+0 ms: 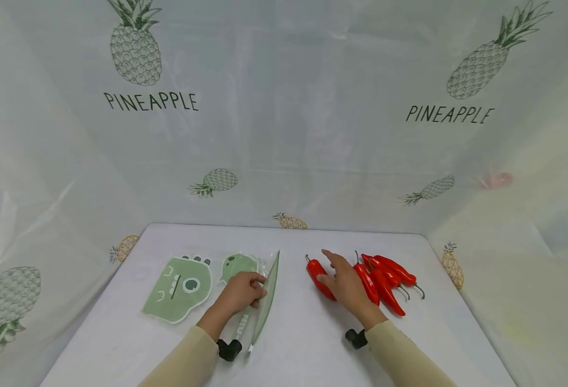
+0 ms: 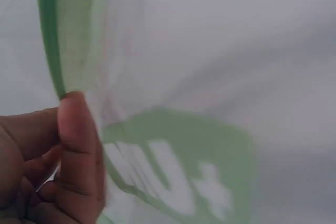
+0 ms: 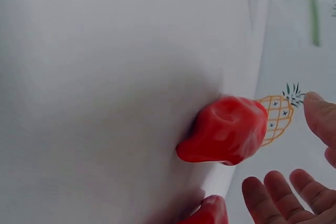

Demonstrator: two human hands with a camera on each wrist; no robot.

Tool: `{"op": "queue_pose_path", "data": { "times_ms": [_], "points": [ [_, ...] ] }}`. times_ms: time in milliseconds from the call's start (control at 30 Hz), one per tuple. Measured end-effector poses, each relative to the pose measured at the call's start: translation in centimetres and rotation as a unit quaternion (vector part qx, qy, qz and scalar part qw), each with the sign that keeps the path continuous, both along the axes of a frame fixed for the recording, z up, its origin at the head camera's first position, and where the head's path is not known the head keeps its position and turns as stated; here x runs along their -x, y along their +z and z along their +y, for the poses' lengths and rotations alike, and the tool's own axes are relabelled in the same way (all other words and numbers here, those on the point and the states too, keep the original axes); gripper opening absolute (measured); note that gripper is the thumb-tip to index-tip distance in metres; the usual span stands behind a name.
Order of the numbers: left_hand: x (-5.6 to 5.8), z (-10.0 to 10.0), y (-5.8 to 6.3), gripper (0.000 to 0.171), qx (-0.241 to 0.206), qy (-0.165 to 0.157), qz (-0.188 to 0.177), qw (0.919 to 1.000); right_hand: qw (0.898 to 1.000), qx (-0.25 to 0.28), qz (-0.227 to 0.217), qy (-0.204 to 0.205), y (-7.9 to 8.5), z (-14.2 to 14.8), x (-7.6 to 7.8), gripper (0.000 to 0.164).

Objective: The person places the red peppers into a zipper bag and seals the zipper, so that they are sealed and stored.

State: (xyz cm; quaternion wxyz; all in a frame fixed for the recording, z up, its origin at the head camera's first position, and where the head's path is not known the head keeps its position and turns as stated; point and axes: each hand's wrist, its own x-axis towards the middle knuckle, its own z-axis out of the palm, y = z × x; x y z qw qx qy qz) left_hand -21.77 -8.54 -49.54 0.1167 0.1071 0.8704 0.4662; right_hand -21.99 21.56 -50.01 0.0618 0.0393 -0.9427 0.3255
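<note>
My left hand (image 1: 238, 293) pinches the edge of a green plastic bag (image 1: 266, 306), which stands on its side, seen almost edge-on. In the left wrist view, thumb and fingers hold its green border (image 2: 48, 40), with clear film beside it. A single red chili pepper (image 1: 319, 279) lies just left of my right hand (image 1: 346, 282). That hand hovers between this pepper and a group of several red chili peppers (image 1: 383, 277), its fingers spread and holding nothing. In the right wrist view, the fingers are apart from the nearest pepper (image 3: 231, 129).
A green bag with a printed cartoon face (image 1: 179, 293) lies flat at the left of the white table (image 1: 308, 344). Another green printed piece (image 1: 238, 264) lies behind my left hand, partly hidden. A pineapple-print curtain (image 1: 284, 129) hangs around the table's back and sides.
</note>
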Motion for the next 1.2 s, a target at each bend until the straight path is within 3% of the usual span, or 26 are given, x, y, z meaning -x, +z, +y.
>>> {"op": "queue_pose_path", "data": {
  "times_ms": [333, 567, 733, 1200],
  "points": [
    [-0.4, -0.6, 2.5, 0.022, -0.123, 0.053, -0.026, 0.9906, 0.998, -0.033, -0.046, 0.004, 0.2, -0.3, 1.3, 0.080],
    [-0.6, -0.8, 2.8, 0.036, -0.151, 0.077, -0.033, 0.9850, 0.996, -0.041, -0.079, 0.001, 0.1, -0.7, 1.9, 0.077],
    [-0.8, -1.0, 2.8, 0.033, -0.179, 0.095, -0.044, 0.9782, 0.994, -0.051, -0.100, 0.004, 0.0, -0.9, 2.1, 0.077],
    [-1.2, -1.3, 3.1, 0.035, -0.215, 0.097, -0.046, 0.9707, 0.991, -0.060, -0.120, 0.021, -0.4, -0.9, 2.8, 0.073]
  ]
}}
